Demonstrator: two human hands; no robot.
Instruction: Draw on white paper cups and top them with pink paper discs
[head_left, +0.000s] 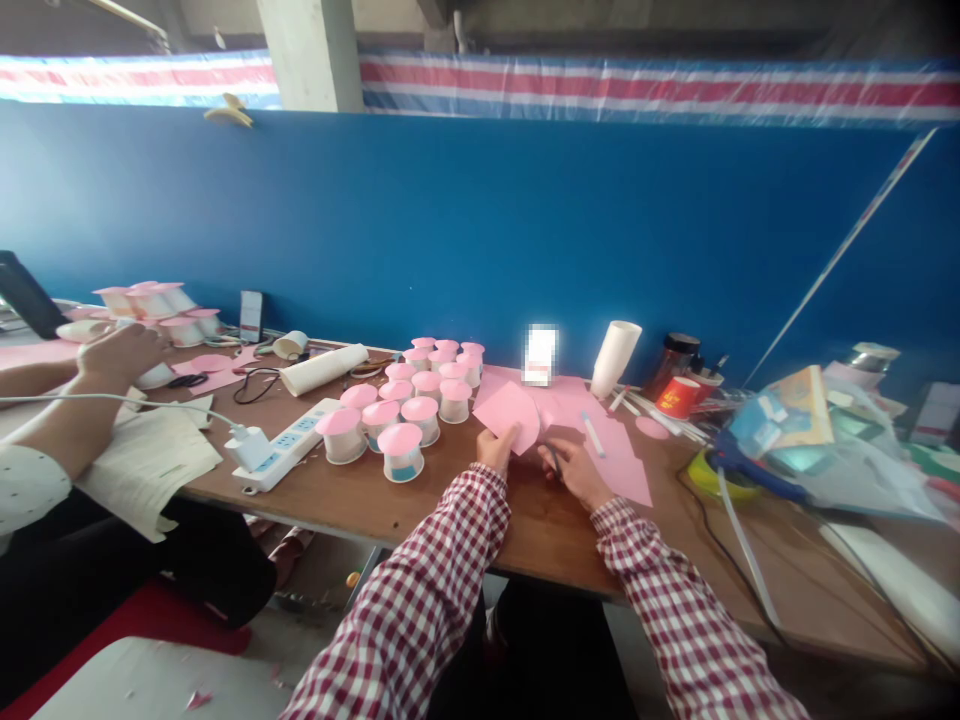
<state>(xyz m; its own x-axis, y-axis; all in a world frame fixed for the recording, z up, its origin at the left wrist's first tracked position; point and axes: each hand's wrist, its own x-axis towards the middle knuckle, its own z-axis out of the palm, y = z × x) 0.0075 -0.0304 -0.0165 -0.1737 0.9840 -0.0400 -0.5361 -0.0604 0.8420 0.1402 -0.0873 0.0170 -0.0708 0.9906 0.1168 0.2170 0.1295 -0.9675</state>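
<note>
Pinched between the fingers of my left hand is a piece of pink paper with a partly rounded edge. My right hand is closed on a dark-handled tool, seemingly scissors, just right of the paper. Larger pink sheets lie behind and to the right on the table, with a pale strip on them. Left of my hands stand several upturned paper cups topped with pink discs.
A white power strip lies left of the cups, near a paper roll. At far left are another person's hands. A red cup, yellow tape roll and plastic bag occupy the right side.
</note>
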